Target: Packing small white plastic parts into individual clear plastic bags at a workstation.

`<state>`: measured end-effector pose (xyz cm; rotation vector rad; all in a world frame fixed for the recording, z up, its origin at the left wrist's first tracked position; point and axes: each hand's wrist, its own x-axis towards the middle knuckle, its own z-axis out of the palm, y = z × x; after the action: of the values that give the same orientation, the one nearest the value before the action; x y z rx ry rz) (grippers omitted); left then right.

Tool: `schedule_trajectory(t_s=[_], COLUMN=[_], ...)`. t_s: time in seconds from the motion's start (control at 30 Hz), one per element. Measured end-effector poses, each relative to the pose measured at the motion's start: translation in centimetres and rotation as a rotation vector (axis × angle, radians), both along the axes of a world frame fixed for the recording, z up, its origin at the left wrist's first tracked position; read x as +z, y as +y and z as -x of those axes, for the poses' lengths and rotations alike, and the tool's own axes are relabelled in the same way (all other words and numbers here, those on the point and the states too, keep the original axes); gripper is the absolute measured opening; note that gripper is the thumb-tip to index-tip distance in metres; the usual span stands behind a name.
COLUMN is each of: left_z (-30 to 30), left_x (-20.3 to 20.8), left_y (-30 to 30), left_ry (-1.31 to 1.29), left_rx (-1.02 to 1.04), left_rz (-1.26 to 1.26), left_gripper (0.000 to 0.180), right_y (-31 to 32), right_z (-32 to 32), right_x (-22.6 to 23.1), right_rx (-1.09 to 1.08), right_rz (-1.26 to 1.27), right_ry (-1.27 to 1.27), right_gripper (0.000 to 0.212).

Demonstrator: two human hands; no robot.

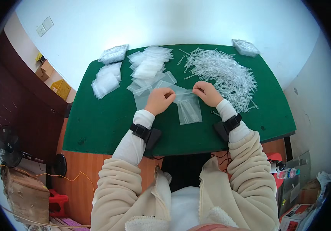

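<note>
Between my hands hangs a small clear zip bag [189, 111] with several thin clear pieces inside, its upper edge level with my fingertips. My left hand [159, 101] pinches the left end of that edge. At the right end, my right hand [208, 94] is closed on it with thumb and forefinger. Loose flat zip bags [142, 99] lie under and behind my left hand. Just beyond my right hand spreads a big heap of clear plastic sticks with looped ends [227, 75].
A fanned pile of empty-looking bags [150, 63] lies at the back of the green table [107, 127]. More bags [106, 80] and a wrapped bundle [113, 54] sit at left, another bundle [246, 47] at back right. A black fan [9, 146] stands left of the table.
</note>
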<state>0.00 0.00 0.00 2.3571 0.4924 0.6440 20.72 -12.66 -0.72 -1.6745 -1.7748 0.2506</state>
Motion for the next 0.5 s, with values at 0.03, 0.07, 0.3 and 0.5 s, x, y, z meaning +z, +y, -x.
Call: schedule_trajectory(t_s=[0.03, 0.07, 0.3, 0.5], left_z=[0.0, 0.0, -0.3, -1.1], left_x=[-0.3, -0.6, -0.6, 0.3], left_y=[0.3, 0.6, -1.2, -2.5], left_ry=[-0.058, -0.116, -0.22, -0.322], left_rx=[0.024, 0.049, -0.023, -0.45], left_rz=[0.025, 0.05, 0.291, -0.124], left_gripper=[0.02, 0.019, 0.012, 0.019], right_y=[-0.1, -0.1, -0.3, 0.1], right_z=[0.0, 0.1, 1.5, 1.8], right_x=[0.0, -0.1, -0.5, -0.9], right_rx=[-0.008, -0.016, 0.174, 0.288], right_rz=[0.001, 0.003, 0.036, 0.116], right_ry=[0.158, 0.317, 0.762, 0.765], right_gripper=[0.011, 0.009, 0.007, 0.007])
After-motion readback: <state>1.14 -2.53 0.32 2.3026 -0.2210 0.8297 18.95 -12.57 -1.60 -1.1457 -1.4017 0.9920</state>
